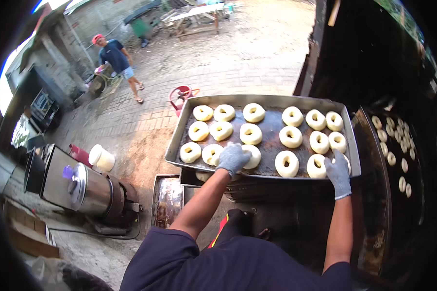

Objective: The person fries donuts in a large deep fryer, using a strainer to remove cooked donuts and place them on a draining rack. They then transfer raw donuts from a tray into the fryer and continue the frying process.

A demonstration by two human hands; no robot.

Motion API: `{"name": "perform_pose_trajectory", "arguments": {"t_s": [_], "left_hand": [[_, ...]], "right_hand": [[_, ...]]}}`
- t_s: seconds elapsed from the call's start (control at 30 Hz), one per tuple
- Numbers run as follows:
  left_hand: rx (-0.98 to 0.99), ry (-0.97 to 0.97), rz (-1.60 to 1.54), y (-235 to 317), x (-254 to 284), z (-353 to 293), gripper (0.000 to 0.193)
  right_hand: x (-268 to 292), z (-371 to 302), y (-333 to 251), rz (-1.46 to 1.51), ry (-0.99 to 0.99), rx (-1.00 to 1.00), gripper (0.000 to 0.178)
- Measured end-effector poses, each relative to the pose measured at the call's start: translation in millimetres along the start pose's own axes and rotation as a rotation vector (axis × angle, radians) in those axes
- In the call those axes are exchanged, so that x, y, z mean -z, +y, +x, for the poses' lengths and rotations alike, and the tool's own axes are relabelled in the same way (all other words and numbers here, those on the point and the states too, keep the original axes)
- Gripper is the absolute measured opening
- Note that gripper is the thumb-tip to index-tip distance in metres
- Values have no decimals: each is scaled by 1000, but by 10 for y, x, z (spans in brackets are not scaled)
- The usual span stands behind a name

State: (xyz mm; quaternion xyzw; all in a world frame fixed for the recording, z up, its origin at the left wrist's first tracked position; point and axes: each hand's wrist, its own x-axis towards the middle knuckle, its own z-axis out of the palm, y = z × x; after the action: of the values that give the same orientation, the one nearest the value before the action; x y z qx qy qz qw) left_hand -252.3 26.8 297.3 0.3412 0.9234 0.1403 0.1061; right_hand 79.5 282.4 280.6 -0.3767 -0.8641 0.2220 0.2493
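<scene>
From where I stand, eighteen dough rings are laid out on a rectangular metal tray, in three rows of six running along its long edges. They are pale cream, thick and smooth, with a matte surface and small, uneven holes. Some holes are round and others are pinched to a slit, and no two outlines quite match. A wider bare strip crosses the tray at mid-length, parting three columns toward the left edge from three toward the right, where the last two columns crowd close together. The tray's bottom is stained brown and black with a bluish sheen, inside a raised grey rim.

Both of the person's hands wear grey knitted gloves. The left hand reaches over the near edge, left of the middle, between two rings of the nearest row and partly covering them. Its fingers are bent, but I can't tell whether they grip anything. The right hand is at the near right corner, its fingers over the rim and overlapping the corner ring; whether they clasp the rim or the ring I can't make out.

Beyond the right edge, a dark surface carries more pale rings, scattered loosely. Out past the far left corner, another person in a red cap stands on the paving.
</scene>
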Motion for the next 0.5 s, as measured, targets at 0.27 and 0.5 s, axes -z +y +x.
{"name": "perform_pose_trajectory", "arguments": {"t_s": [0.27,0.5], "left_hand": [[33,-77,-340,192,-137,-56,53],[-278,-76,-467,677,-100,177,59]], "right_hand": [[-683,437,362,-262,-196,69,56],[-339,359,-56,151,-154,-137,42]]}}
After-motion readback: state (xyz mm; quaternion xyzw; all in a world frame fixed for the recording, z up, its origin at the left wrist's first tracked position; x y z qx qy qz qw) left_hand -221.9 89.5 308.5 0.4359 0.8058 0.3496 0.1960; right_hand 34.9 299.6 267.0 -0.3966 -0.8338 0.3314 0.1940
